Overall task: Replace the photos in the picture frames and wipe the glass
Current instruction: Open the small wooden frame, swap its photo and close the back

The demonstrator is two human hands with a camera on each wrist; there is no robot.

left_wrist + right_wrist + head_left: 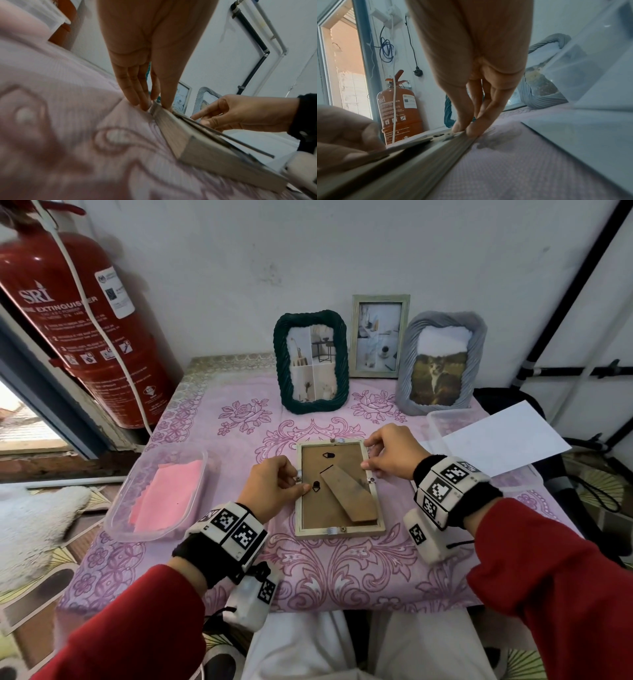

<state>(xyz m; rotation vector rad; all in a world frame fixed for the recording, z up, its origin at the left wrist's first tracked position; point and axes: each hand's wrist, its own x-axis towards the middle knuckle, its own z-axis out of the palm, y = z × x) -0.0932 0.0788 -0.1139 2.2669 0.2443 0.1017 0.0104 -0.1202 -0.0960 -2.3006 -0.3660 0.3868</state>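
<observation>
A pale wooden picture frame [337,491] lies face down on the pink tablecloth, its brown backing and easel stand facing up. My left hand [300,481] pinches the frame's left rail at a metal tab, thumb on the backing and fingers on the outer side. In the left wrist view the left hand's fingertips [145,105] meet the frame's rail [197,146]. My right hand [367,454] pinches the right rail near the top corner, thumb by the right tab. The right wrist view shows the right hand's fingertips [471,129] on that rail [428,155].
A clear tub [116,508] with a pink cloth [164,494] sits left of the frame. A white sheet [503,436] rests on another clear tub [445,419] at right. Green [310,361], pale wood [379,335] and grey [442,364] frames stand at the back. A fire extinguisher [85,320] stands at left.
</observation>
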